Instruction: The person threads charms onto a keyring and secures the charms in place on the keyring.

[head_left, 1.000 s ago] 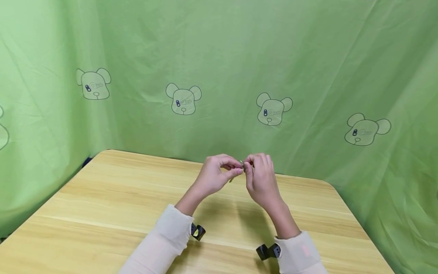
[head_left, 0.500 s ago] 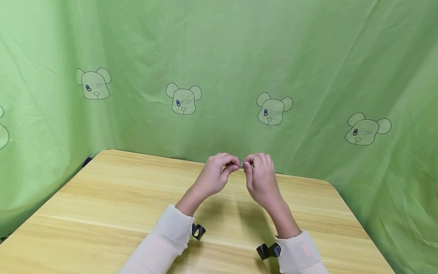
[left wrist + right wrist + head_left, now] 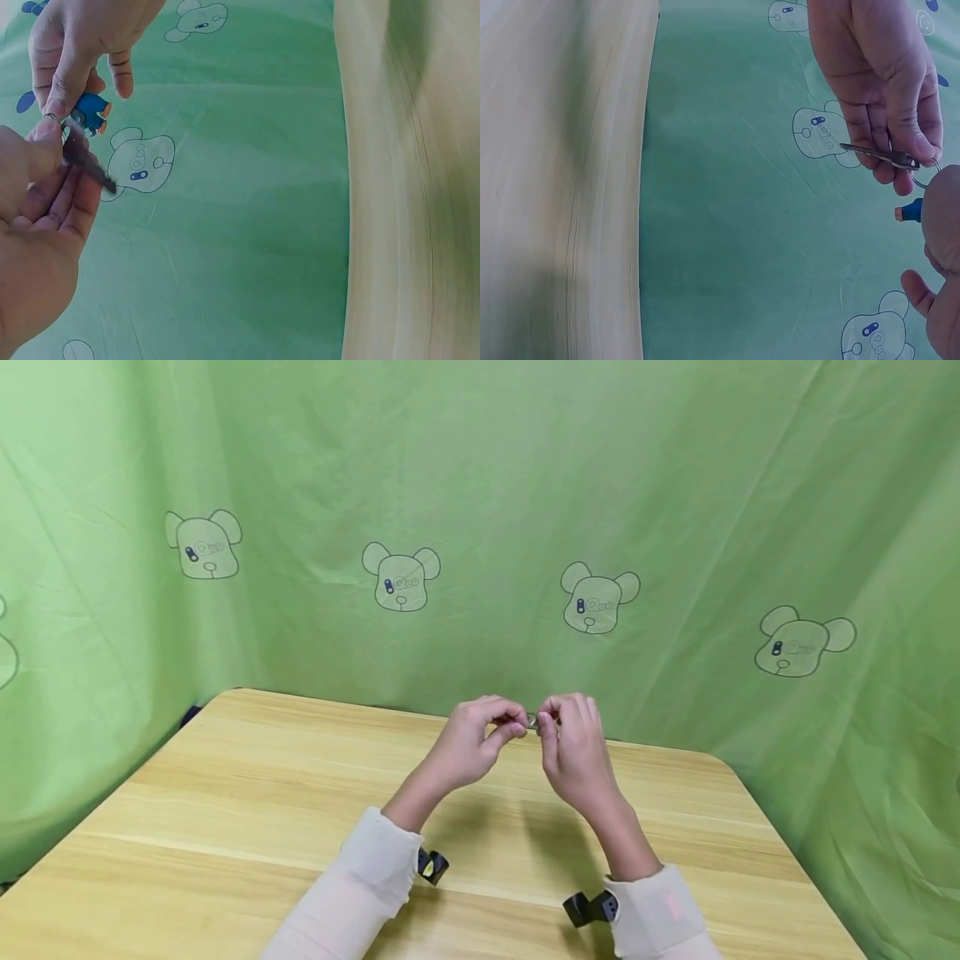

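Note:
Both hands meet above the far part of the table, close together. A metal key ring (image 3: 533,721) spans the small gap between their fingertips. My left hand (image 3: 468,743) pinches the ring beside the key (image 3: 889,156), whose blade points away from the fingers in the right wrist view. My right hand (image 3: 576,752) pinches the ring's other side. A blue figure-shaped charm (image 3: 91,112) with orange ends hangs by the right fingers in the left wrist view. Its upper part is hidden by the hand. Whether the key is fully threaded on the ring is unclear.
The light wooden table (image 3: 300,793) lies below the hands. Behind it hangs a green curtain (image 3: 480,468) printed with bear faces. Black wrist cameras stick out from the left sleeve (image 3: 382,860) and the right sleeve (image 3: 656,914).
A piece hanging below the left fingers a second ago no longer shows there in the head view. The left fingertips have drawn slightly back, and the right hand has shifted marginally to the right.

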{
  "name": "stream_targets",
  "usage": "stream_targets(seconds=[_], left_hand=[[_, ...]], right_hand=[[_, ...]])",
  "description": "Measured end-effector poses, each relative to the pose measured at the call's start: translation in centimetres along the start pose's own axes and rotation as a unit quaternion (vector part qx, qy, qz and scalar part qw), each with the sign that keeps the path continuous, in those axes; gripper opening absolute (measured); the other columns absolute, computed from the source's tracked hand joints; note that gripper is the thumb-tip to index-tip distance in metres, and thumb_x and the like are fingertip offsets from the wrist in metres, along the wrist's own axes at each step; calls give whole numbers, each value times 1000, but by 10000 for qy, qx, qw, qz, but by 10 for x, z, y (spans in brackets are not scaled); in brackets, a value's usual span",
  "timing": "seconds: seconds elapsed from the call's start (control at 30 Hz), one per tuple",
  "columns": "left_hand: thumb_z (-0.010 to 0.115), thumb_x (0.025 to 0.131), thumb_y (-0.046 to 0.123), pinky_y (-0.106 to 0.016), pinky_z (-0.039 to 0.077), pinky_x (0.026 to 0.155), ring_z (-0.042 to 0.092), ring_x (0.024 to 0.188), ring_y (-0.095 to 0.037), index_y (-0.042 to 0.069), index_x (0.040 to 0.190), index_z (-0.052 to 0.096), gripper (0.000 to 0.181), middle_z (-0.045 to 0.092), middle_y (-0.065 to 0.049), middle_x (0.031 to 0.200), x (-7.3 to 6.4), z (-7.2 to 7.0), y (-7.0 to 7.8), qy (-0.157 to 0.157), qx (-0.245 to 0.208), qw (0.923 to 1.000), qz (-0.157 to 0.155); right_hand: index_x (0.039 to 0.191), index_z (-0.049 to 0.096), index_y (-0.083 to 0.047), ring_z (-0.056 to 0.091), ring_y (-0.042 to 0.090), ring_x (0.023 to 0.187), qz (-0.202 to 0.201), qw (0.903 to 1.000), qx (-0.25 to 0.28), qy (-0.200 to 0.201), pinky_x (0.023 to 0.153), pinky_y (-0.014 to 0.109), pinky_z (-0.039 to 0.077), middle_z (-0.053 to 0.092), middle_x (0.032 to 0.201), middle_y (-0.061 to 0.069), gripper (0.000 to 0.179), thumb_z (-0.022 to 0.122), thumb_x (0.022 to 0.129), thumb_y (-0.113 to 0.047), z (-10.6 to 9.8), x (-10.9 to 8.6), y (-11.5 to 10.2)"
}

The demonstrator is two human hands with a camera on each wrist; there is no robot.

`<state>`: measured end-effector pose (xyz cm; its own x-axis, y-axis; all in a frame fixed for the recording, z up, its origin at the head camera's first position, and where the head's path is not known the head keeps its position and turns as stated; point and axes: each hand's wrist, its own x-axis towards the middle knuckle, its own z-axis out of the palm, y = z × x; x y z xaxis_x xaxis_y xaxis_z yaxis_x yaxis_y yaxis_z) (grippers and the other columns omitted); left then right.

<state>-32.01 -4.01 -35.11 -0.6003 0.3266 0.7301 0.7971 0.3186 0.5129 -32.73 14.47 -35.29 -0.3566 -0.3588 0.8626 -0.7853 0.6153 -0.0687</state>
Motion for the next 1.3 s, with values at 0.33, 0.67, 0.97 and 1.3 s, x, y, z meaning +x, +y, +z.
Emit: stream_targets(seconds=[0.33, 0.67, 0.97, 1.3], left_hand=[[74, 96, 17, -38, 56, 91, 66, 109, -22, 5, 104, 78, 15, 73, -9, 115, -2, 2, 2, 130, 213, 9997, -76], [77, 93, 15, -35, 54, 94, 66, 106, -21, 4, 98, 79, 12, 73, -8, 109, -1, 1, 3, 445, 272, 9986, -99], [79, 88, 10, -38, 57, 81, 65, 92, -17, 6, 90, 81, 5, 76, -3, 94, -1, 2, 0, 1028, 189, 9945, 51], [77, 90, 15, -31, 56, 81, 66, 93, -13, 7, 91, 81, 9, 76, 1, 96, -1, 1, -2, 1160, -503, 9912, -397]], right_hand=[[100, 54, 4, 45, 32, 82, -70, 9999, -100, -2, 75, 41, 35, 53, 88, 15, 7, 60, 98, 3, -1, 0, 0], [101, 53, 4, 44, 32, 82, -128, 9997, -182, -37, 75, 41, 35, 53, 90, 15, 7, 59, 99, 1, 0, -1, 0], [102, 54, 4, 44, 31, 83, -80, 9999, -125, -75, 76, 41, 37, 54, 90, 15, 7, 59, 100, 0, 0, -1, 0], [100, 54, 4, 45, 31, 83, 45, 9999, 12, -142, 76, 39, 37, 54, 89, 14, 6, 59, 100, 1, 1, 0, -2]])
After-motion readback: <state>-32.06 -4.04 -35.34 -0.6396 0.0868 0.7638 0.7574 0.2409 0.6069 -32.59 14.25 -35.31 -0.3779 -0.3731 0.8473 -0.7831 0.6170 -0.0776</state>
